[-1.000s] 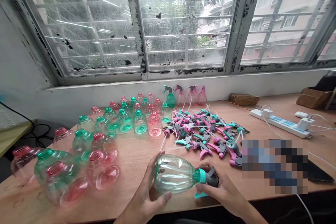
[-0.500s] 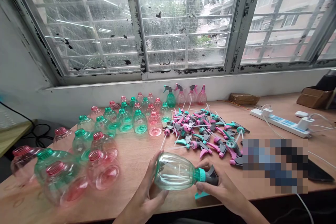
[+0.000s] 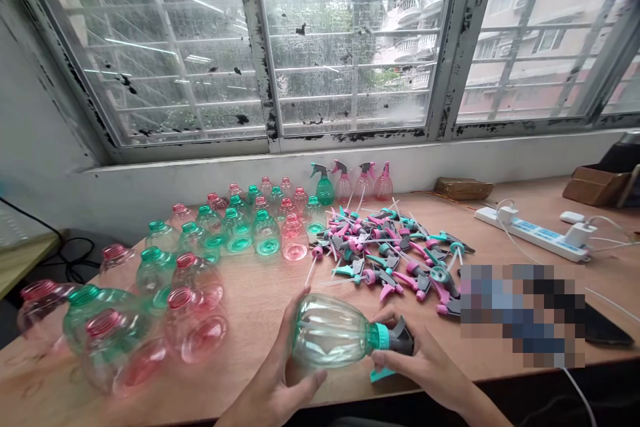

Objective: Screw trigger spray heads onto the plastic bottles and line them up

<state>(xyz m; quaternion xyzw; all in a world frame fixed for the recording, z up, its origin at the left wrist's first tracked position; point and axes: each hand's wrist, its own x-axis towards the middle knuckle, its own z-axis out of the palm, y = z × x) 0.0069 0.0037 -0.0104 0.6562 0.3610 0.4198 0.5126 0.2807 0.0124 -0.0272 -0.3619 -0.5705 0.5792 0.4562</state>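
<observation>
A clear green spray bottle (image 3: 333,331) lies sideways between my hands above the front of the table. My left hand (image 3: 285,367) cups its base, the thumb along the lower side. On the neck sits a trigger spray head (image 3: 400,339) with a teal collar, a dark grey body and a teal trigger. My right hand (image 3: 417,353) grips this head, fingers and thumb around the collar. Just beyond the bottle lies a pile of loose spray heads (image 3: 395,247) in pink, teal and grey. Open green and pink bottles (image 3: 267,233) stand to the left.
Several bottles with spray heads (image 3: 345,183) stand by the wall under the window. A white power strip (image 3: 533,233) with plugs and cables lies at the right, near a blurred patch and a dark flat object (image 3: 607,327). Cardboard boxes (image 3: 595,183) are at the back right.
The bottle has turned slightly about its length in my left hand, and its base sits a little lower. My left thumb has shifted slightly to the right. My right hand stays on the spray head.
</observation>
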